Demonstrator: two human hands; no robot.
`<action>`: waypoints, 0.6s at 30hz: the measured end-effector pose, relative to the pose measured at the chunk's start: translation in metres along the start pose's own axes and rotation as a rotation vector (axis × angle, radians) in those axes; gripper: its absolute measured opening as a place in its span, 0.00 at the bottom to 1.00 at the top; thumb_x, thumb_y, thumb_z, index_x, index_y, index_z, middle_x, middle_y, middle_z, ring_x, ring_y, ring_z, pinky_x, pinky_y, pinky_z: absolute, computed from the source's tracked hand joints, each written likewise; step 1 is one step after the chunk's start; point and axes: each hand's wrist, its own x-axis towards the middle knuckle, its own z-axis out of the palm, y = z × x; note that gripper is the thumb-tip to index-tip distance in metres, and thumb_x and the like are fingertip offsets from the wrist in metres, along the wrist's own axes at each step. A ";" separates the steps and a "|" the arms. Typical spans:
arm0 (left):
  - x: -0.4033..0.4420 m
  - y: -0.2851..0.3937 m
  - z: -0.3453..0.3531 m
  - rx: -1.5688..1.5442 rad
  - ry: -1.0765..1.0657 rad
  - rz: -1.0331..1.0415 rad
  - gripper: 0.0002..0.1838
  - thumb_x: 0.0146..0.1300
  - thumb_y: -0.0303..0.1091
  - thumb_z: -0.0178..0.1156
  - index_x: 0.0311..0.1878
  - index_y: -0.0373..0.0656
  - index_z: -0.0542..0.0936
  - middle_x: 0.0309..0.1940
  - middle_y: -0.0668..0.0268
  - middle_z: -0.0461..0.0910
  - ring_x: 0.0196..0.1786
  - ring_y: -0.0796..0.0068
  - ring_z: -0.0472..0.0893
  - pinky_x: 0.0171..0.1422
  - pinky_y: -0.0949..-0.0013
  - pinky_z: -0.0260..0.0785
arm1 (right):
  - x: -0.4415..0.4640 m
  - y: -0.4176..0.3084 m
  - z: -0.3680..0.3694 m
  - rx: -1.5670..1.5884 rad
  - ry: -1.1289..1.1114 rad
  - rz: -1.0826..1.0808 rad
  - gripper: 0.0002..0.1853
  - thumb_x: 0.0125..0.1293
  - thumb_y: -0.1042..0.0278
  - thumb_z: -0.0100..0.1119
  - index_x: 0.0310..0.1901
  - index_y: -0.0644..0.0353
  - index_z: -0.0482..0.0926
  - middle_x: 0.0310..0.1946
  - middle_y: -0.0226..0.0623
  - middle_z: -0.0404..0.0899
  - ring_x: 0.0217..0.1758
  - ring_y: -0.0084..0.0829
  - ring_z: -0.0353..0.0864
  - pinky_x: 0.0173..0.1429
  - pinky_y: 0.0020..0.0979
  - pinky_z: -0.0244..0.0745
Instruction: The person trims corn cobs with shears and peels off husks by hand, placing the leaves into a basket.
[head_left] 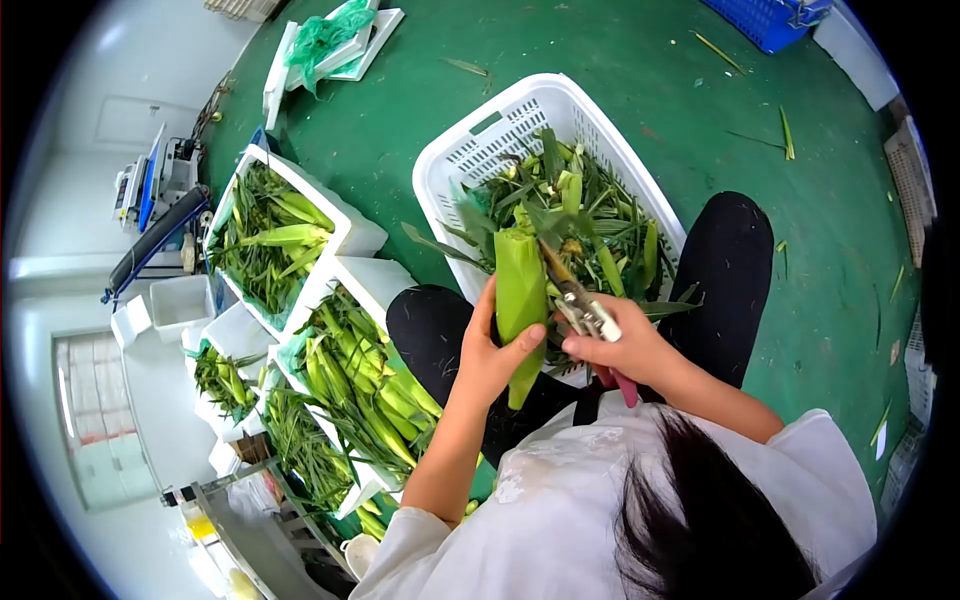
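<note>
My left hand is closed around a green ear of corn still in its husk, its cut stalk end pointing away from me. In my right hand is a pair of pruning shears with pinkish-red handles. The shears' blades lie close beside the stalk end of the corn; whether they touch it I cannot tell. Just beyond both hands, between my knees, stands a white plastic basket holding cut stalks and leaf trimmings.
To the left, white foam boxes hold corn ears and leaves. Foam lids with green netting lie on the green floor. A blue crate stands at the top right. A conveyor machine is at the far left.
</note>
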 end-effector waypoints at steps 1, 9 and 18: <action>0.004 0.000 0.001 -0.070 -0.002 -0.012 0.45 0.58 0.35 0.73 0.74 0.36 0.58 0.63 0.59 0.72 0.63 0.68 0.73 0.68 0.65 0.64 | -0.004 0.001 0.003 0.182 0.032 0.028 0.16 0.62 0.67 0.69 0.47 0.64 0.77 0.27 0.28 0.78 0.25 0.17 0.75 0.30 0.22 0.71; 0.030 -0.001 -0.011 -0.646 0.467 0.134 0.39 0.66 0.35 0.65 0.75 0.52 0.54 0.59 0.57 0.71 0.62 0.57 0.74 0.67 0.48 0.68 | -0.031 0.014 -0.014 0.347 -0.017 0.128 0.26 0.64 0.66 0.66 0.61 0.62 0.70 0.38 0.30 0.78 0.41 0.21 0.77 0.40 0.25 0.73; 0.032 0.003 0.017 -0.848 0.640 0.257 0.29 0.68 0.39 0.63 0.66 0.44 0.62 0.62 0.58 0.71 0.67 0.61 0.71 0.71 0.51 0.67 | 0.020 0.050 0.010 -0.250 0.279 -0.184 0.40 0.56 0.58 0.73 0.65 0.67 0.64 0.50 0.41 0.75 0.51 0.35 0.76 0.57 0.33 0.71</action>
